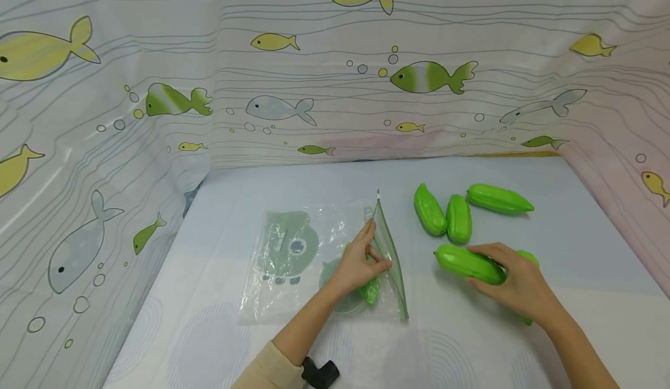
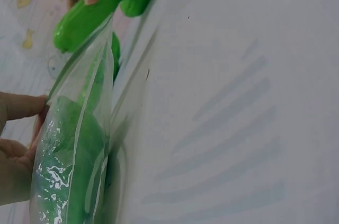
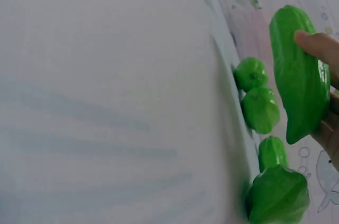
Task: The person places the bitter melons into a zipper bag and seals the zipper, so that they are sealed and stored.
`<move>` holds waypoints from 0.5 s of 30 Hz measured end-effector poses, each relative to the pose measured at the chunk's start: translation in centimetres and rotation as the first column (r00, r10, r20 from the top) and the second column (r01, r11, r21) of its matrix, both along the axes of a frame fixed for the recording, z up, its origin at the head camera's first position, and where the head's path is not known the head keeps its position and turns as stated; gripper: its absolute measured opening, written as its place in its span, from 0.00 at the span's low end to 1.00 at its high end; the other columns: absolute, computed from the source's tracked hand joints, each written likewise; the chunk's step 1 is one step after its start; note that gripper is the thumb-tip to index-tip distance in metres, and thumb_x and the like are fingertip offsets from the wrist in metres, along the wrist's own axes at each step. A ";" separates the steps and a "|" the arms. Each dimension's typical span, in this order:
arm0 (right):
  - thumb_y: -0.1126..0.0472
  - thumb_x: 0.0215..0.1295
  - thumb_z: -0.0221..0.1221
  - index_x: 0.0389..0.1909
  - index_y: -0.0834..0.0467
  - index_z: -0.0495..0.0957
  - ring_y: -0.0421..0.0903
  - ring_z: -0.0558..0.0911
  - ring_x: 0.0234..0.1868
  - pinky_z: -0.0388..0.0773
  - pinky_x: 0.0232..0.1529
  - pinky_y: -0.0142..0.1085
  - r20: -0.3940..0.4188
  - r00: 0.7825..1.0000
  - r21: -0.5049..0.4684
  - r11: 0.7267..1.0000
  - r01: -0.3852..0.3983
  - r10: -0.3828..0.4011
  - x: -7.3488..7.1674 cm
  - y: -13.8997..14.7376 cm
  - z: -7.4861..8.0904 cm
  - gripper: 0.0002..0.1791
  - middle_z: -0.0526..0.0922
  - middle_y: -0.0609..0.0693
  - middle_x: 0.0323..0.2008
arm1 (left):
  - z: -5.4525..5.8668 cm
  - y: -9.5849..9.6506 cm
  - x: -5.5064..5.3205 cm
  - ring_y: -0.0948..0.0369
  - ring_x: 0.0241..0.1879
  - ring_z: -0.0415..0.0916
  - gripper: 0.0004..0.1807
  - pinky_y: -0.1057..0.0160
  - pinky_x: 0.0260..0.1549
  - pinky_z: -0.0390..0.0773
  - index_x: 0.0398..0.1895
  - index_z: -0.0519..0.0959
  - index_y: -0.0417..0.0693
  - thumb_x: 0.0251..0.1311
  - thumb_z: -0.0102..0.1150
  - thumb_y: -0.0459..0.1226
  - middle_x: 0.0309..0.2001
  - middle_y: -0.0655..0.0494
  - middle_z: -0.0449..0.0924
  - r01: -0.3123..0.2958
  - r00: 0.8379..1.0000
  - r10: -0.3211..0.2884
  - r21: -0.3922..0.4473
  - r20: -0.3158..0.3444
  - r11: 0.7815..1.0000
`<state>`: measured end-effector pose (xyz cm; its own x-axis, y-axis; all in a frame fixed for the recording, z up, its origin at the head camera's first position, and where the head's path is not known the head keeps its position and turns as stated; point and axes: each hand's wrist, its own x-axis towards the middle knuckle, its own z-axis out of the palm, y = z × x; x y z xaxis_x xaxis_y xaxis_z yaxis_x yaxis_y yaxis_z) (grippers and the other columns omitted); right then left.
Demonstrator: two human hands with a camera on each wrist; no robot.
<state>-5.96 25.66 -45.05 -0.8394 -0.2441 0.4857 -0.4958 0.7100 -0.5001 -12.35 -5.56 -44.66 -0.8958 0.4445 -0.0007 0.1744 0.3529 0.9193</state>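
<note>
In the head view my left hand [image 1: 356, 267] is at the mouth of a clear zip bag [image 1: 256, 307] lying flat, its fingers pinching the bag near the green zip strip [image 1: 396, 261]. A shiny green vegetable [image 2: 87, 155], plump and tapered like a short cucumber, lies inside the bag. My right hand [image 1: 515, 278] grips another green vegetable [image 1: 466, 263] between thumb and fingers, to the right of the bag mouth. The right wrist view shows this held vegetable [image 3: 296, 70] raised above the table. One more green vegetable [image 1: 528, 257] is partly hidden behind the right hand.
Three more green vegetables, one of them upright-tilted [image 1: 430, 210], one short [image 1: 459, 219] and one lying crosswise [image 1: 499, 198], rest behind the right hand. A black object [image 1: 320, 373] is by the left sleeve. A fish-print curtain [image 1: 314, 75] surrounds the white table [image 1: 471, 342].
</note>
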 end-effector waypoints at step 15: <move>0.66 0.32 0.77 0.48 0.58 0.82 0.32 0.77 0.41 0.69 0.41 0.15 -0.024 0.999 -0.081 0.996 0.034 -0.036 -0.9 -2.8 1.3 0.33 0.84 0.47 0.41 | 0.0 -0.1 0.1 0.62 0.33 0.80 0.50 0.73 0.28 0.80 0.74 0.48 0.33 0.53 0.69 0.30 0.76 0.45 0.41 -0.002 1.000 0.002 -0.001 -0.005 1.000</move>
